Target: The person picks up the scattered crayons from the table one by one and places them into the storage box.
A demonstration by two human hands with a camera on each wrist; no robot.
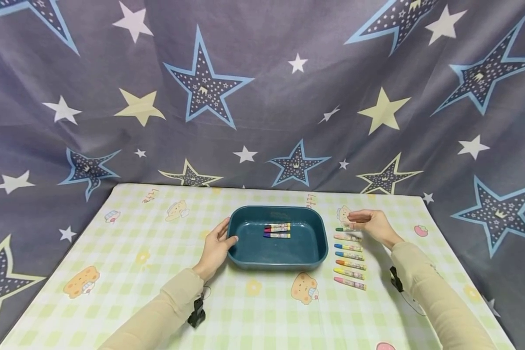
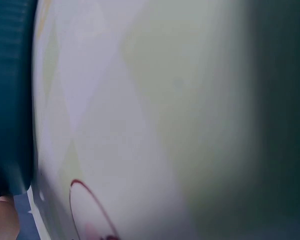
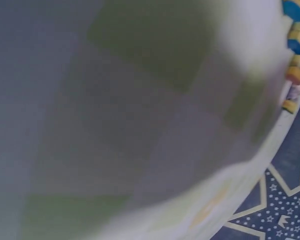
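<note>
A dark teal plastic tray (image 1: 276,266) stands at the middle of the table, and its side wall (image 2: 10,100) fills the left edge of the left wrist view. My left hand (image 1: 216,247) grips its left rim, thumb over the edge and fingers outside. Several crayons (image 1: 277,235) lie side by side inside the tray, with dark blue nearest me. To its right, my right hand (image 1: 376,227) is over the far end of a column of crayons, fingers and thumb extended around the green crayon (image 1: 342,229), whose right end is hidden by the hand.
Below the green crayon lie pink, blue, orange and yellow crayons (image 1: 350,265), tips pointing left. Crayon ends (image 3: 296,46) show at the right edge of the right wrist view. A checked cloth (image 1: 157,272) covers the table; a star-patterned curtain (image 1: 262,107) hangs behind.
</note>
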